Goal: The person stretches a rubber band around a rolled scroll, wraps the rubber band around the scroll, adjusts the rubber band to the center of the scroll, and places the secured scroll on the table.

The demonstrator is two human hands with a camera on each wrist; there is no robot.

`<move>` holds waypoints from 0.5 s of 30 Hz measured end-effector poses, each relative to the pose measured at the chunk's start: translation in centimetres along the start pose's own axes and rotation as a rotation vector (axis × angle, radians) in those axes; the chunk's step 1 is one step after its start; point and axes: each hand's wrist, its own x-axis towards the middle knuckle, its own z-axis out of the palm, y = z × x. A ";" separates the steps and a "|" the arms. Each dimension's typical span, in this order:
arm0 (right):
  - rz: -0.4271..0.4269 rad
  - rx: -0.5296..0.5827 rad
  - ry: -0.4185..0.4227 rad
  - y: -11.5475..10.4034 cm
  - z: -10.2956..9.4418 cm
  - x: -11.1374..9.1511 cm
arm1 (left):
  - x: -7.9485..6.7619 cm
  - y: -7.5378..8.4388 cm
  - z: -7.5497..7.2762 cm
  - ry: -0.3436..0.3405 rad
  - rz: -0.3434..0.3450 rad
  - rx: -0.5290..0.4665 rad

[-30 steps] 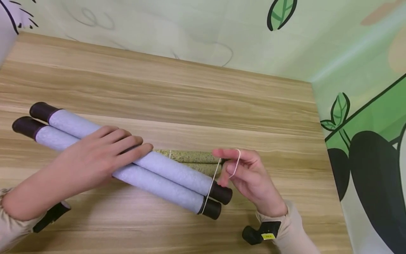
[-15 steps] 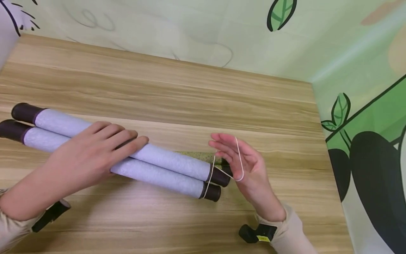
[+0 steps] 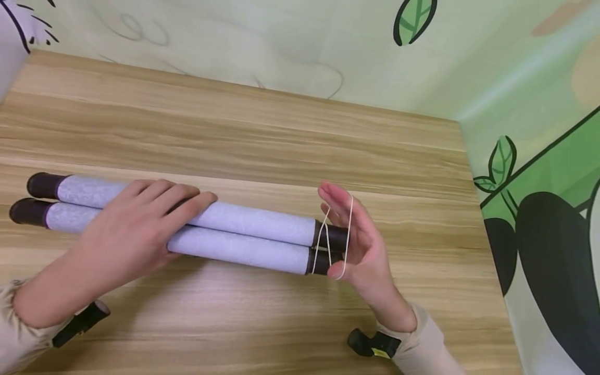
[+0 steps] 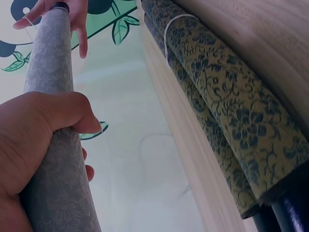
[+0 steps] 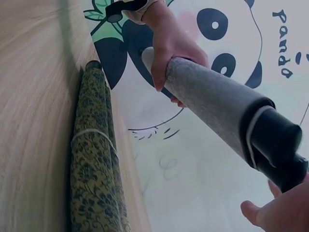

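A light blue, double-rolled scroll (image 3: 253, 237) with dark end knobs lies across the head view, raised off the wooden table. My left hand (image 3: 140, 224) grips it left of its middle, thumb and fingers wrapped round both rolls. At the right end, a thin white elastic band (image 3: 349, 224) circles the rolls and stretches out to my right hand (image 3: 367, 250). That hand's fingers and thumb are spread apart inside the loop, around the dark knobs. In the right wrist view, the band also shows against the roll's edge near the knobs (image 5: 277, 135).
A second scroll, in green-gold floral cloth (image 4: 227, 101), lies on the table (image 5: 34, 121) below the held one, with a white band (image 5: 91, 131) round it. The head view hides it. A wall with painted cartoon leaves (image 3: 501, 161) borders the table.
The scroll has swung nearly level, its right end rising, and covers the green-gold one. My right hand's fingers have spread from a curled pose, widening the band's loop and coming over the knobs.
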 end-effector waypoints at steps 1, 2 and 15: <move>-0.007 0.013 0.009 0.0 0.1 0.0 | 0.0 0.1 0.0 0.006 -0.011 -0.004; -0.014 0.031 0.013 0.1 0.3 -0.1 | 0.0 0.1 0.1 0.014 -0.021 -0.006; -0.083 0.080 -0.003 0.8 0.8 -0.6 | -0.1 0.6 -0.2 0.103 -0.101 -0.104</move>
